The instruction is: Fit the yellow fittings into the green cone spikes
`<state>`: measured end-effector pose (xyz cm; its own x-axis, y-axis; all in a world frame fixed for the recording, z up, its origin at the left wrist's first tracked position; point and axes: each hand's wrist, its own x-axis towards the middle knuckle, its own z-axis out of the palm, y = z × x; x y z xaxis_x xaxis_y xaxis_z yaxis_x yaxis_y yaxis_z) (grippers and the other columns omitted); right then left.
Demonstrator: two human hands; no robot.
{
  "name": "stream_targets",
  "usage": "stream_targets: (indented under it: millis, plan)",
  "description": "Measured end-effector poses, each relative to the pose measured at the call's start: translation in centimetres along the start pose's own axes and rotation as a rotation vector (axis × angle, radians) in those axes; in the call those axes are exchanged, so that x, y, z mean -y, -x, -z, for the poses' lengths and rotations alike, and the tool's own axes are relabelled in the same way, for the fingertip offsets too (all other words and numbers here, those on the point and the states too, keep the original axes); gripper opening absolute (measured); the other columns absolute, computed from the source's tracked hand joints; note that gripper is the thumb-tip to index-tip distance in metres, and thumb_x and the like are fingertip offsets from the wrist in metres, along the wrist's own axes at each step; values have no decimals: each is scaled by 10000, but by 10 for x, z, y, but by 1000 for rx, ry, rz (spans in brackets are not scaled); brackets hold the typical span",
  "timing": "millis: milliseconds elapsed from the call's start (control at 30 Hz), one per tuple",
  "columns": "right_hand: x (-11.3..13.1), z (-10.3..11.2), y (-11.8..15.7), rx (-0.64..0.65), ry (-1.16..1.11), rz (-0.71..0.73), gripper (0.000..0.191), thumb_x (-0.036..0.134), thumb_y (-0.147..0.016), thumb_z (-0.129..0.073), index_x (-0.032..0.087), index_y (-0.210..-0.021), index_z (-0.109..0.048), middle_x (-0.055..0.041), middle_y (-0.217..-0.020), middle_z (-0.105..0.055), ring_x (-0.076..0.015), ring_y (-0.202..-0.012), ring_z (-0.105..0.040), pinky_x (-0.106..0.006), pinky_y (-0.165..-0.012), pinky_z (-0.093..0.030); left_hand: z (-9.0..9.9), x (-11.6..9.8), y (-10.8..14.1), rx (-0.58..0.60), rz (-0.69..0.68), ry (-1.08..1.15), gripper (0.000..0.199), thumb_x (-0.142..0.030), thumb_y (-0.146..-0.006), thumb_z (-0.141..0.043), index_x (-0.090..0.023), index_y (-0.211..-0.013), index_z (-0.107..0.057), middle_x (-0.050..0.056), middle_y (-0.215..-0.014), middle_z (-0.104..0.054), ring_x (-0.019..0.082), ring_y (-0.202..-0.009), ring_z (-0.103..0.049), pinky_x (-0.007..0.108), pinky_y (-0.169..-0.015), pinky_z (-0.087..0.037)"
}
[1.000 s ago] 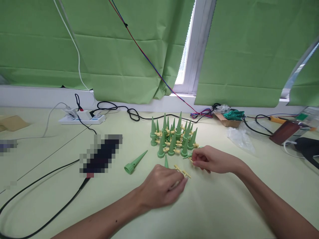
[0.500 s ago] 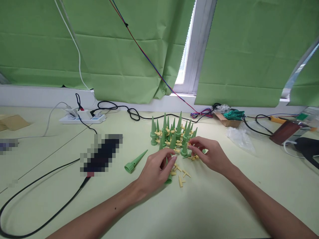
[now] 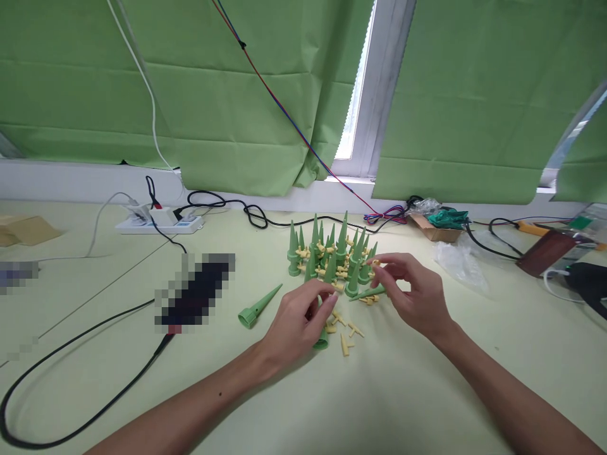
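Observation:
My right hand (image 3: 417, 291) is raised at the right side of a cluster of upright green plastic spikes (image 3: 342, 243), thumb and forefinger pinched on a small yellow T-shaped valve (image 3: 376, 263). My left hand (image 3: 301, 316) rests low in front of the cluster with its fingers curled in; whatever they grip is hidden. From under it shows the round open end of a green spike (image 3: 321, 342). Several loose yellow valves (image 3: 345, 345) lie between the hands. Another green spike (image 3: 260, 308) lies left of my left hand, and one more (image 3: 367, 293) lies below my right fingers.
A blurred dark device (image 3: 196, 291) with a black cable lies at left. Behind it is a white power strip (image 3: 159, 224). At the back right are a small cardboard box (image 3: 434, 230), a clear plastic bag (image 3: 459, 265) and a bottle of dark liquid (image 3: 545, 251).
My right hand has shifted right, away from the front upright spike, uncovering more of the lying spike below it. My left hand has stayed nearly in place.

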<state>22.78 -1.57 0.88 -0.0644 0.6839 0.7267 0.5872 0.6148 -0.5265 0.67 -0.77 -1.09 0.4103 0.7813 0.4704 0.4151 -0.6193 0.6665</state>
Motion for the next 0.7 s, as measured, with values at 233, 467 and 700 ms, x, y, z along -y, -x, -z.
stream_targets:
  millis: [233,467,700]
  plan:
    - [0,-25,14,195,25,195,45,210,-968,-529,197,-982,-570,-52,-827,-643,-141,-644,-593,-241,-505,-479,0,0,-1,5,3,5,214,-327,-976,-468,-179,-911,-608,-19,-718,-561,89,-568,-442,208,-482,-334]
    - [4,-34,19,206,-34,189,69,216,-978,-518,192,-972,-582,-49,-805,-624,-143,-668,-572,-219,-462,-430,-1,0,-2,16,9,3,265,-311,-983,-447,-171,-781,-545,-34,-651,-482,91,-566,-398,210,-480,-302]
    - [6,-33,15,197,-61,183,90,225,-978,-527,190,-953,-606,-49,-798,-640,-146,-661,-571,-240,-503,-455,-1,1,-4,22,61,37,231,-334,-975,-465,-174,-856,-581,-27,-697,-530,84,-562,-420,205,-467,-296]
